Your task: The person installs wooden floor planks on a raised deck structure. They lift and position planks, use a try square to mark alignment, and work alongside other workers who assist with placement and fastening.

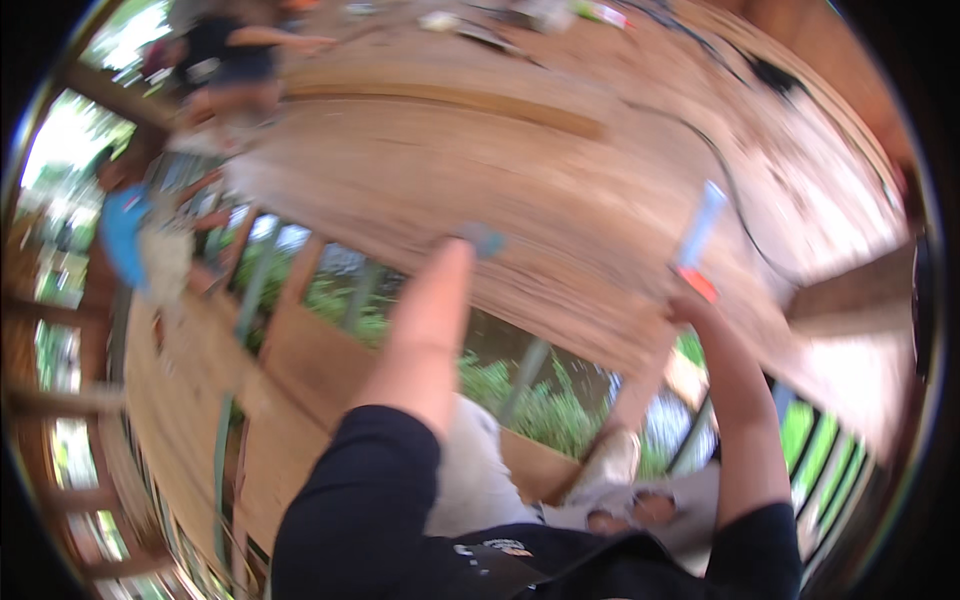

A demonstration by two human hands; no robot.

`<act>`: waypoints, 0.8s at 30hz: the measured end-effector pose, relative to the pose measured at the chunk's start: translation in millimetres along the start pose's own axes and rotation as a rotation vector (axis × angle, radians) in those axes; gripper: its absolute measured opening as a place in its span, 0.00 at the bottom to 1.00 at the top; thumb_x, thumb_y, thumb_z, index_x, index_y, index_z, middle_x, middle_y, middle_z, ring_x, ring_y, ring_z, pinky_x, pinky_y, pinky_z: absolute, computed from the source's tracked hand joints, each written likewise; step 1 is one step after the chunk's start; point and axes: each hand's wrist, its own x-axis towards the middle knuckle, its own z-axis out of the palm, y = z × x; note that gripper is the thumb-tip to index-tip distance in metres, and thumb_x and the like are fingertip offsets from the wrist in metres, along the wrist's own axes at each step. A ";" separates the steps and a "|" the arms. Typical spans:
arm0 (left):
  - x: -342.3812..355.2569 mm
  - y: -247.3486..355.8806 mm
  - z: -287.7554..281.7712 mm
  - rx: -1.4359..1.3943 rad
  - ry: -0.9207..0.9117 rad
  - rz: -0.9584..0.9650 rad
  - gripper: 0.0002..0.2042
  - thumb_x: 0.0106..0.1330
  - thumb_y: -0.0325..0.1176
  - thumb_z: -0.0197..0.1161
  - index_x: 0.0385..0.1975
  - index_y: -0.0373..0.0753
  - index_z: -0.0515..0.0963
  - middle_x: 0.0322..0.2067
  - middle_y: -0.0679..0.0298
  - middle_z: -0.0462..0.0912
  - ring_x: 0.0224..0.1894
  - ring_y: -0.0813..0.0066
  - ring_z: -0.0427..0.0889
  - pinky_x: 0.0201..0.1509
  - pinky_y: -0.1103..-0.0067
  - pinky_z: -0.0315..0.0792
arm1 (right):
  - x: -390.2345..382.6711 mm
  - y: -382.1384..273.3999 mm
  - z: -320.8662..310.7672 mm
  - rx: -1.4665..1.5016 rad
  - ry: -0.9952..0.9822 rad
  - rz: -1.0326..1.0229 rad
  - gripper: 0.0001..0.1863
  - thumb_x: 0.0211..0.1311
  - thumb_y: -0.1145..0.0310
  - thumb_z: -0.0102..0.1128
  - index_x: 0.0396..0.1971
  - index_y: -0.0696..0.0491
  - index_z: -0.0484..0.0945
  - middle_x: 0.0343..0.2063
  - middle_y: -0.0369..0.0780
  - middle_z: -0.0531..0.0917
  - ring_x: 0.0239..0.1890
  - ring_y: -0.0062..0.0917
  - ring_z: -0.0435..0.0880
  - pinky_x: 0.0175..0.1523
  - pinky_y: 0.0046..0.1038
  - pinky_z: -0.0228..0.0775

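Note:
Everything is smeared by motion. My right hand [683, 308] is closed at the orange-red end [698, 284] of a long, narrow tool with a pale blue strip [705, 222]. That strip points away from me over the wooden boards; its exact kind does not show. My left arm reaches forward, and my left hand [464, 246] is at the boards [420, 180] beside a small teal thing [485, 240]. Whether the left fingers hold that thing or only rest near it is too blurred to tell.
A long wooden strip [450, 97] lies across the boards. A dark cable [715, 150] curves at the right, and blurred tools [490, 38] lie at the far side. Gaps below the boards show plants [560, 400] and water. Two people [125, 235] [235, 65] are at the left.

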 end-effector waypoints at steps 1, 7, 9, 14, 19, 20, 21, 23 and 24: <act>9.2 33.2 2.5 -0.203 0.021 -0.160 0.27 0.69 0.56 0.48 0.50 0.41 0.81 0.51 0.51 0.82 0.54 0.48 0.80 0.58 0.61 0.72 | -16.6 16.0 6.1 -0.140 0.014 0.104 0.26 0.57 0.52 0.59 0.50 0.53 0.81 0.47 0.47 0.84 0.53 0.40 0.80 0.57 0.41 0.71; -16.8 38.6 -26.1 -0.124 0.083 -0.164 0.26 0.66 0.50 0.46 0.53 0.39 0.78 0.56 0.47 0.76 0.59 0.46 0.75 0.63 0.62 0.68 | -82.5 19.7 -30.0 0.240 0.510 0.403 0.16 0.60 0.69 0.48 0.44 0.55 0.80 0.43 0.50 0.84 0.48 0.46 0.82 0.52 0.43 0.75; -12.7 39.1 -27.9 -0.111 0.049 -0.253 0.26 0.64 0.50 0.47 0.53 0.38 0.78 0.57 0.47 0.75 0.60 0.46 0.74 0.64 0.62 0.67 | -92.6 21.7 -26.7 0.308 0.583 0.469 0.14 0.60 0.70 0.48 0.42 0.55 0.80 0.45 0.50 0.83 0.49 0.45 0.82 0.53 0.42 0.74; -2.7 62.6 -28.8 -0.101 -0.020 -0.195 0.25 0.64 0.48 0.47 0.53 0.38 0.78 0.56 0.46 0.76 0.58 0.43 0.75 0.63 0.61 0.68 | -102.8 29.7 -9.2 0.255 0.508 0.495 0.15 0.60 0.70 0.49 0.43 0.54 0.80 0.46 0.49 0.83 0.51 0.43 0.81 0.55 0.41 0.73; -5.5 24.1 -12.5 0.274 -0.003 0.201 0.18 0.69 0.42 0.47 0.44 0.38 0.80 0.47 0.45 0.81 0.49 0.43 0.81 0.52 0.58 0.75 | -66.9 7.2 -26.5 0.199 0.454 0.382 0.18 0.61 0.68 0.50 0.49 0.53 0.79 0.57 0.47 0.77 0.62 0.40 0.72 0.62 0.40 0.68; -14.7 8.5 -6.7 0.318 -0.006 0.272 0.16 0.70 0.40 0.48 0.44 0.40 0.80 0.47 0.48 0.82 0.47 0.45 0.82 0.50 0.58 0.76 | -61.0 -7.1 -30.2 0.204 0.505 0.364 0.20 0.62 0.67 0.51 0.54 0.50 0.77 0.59 0.47 0.75 0.64 0.40 0.70 0.64 0.40 0.67; -20.6 -1.9 6.3 0.157 0.056 0.067 0.16 0.71 0.42 0.48 0.46 0.43 0.81 0.49 0.52 0.82 0.48 0.48 0.82 0.52 0.59 0.76 | -55.4 -17.6 -31.3 0.212 0.579 0.313 0.23 0.62 0.67 0.52 0.58 0.47 0.75 0.61 0.47 0.73 0.65 0.40 0.68 0.65 0.40 0.65; -10.3 -13.5 2.3 0.204 -0.106 -0.047 0.23 0.71 0.50 0.45 0.53 0.44 0.80 0.57 0.53 0.78 0.57 0.48 0.78 0.61 0.57 0.70 | -37.7 -8.9 -20.0 0.118 0.540 0.166 0.32 0.62 0.68 0.54 0.67 0.31 0.66 0.68 0.43 0.65 0.69 0.43 0.62 0.69 0.39 0.60; 5.6 32.3 -20.9 0.069 -0.095 -0.141 0.25 0.69 0.50 0.46 0.56 0.41 0.78 0.59 0.51 0.76 0.60 0.48 0.76 0.64 0.56 0.68 | -53.0 20.2 -5.5 0.152 0.505 0.271 0.34 0.60 0.71 0.53 0.68 0.31 0.65 0.70 0.41 0.61 0.72 0.43 0.57 0.71 0.39 0.58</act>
